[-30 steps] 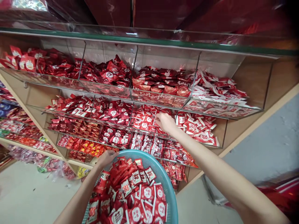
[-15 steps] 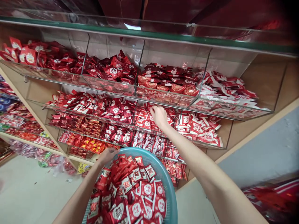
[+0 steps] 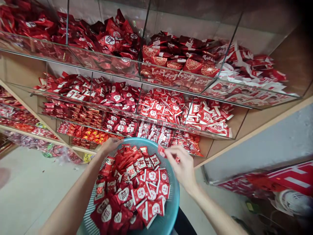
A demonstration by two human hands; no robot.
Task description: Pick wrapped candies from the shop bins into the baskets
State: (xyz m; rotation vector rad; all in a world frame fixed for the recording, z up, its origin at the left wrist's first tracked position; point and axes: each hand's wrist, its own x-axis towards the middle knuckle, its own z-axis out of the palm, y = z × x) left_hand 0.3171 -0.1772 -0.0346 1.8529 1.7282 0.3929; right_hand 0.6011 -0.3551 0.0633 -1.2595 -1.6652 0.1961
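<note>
Two grips work the blue basket [image 3: 177, 195]: the left grip [image 3: 110, 146] pressed on its rim, the right grip [image 3: 182, 167] pinching one red sachet [image 3: 161, 151] above the pile [image 3: 139, 186].

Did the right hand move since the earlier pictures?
Yes. The right hand came down out of the clear display bin, holding a red packet. It is now below the bin's front edge, above the blue basket.

Bright, even light is falling across the clear acrylic bins [image 3: 105, 62], and glare is glinting along their edges and on the red foil packets [image 3: 156, 111]. Wide-angle distortion is bowing the wooden shelf [image 3: 220, 140] toward the frame edges. The top right corner is darkening, and the right hand [image 3: 181, 166] is blurring slightly.
</note>
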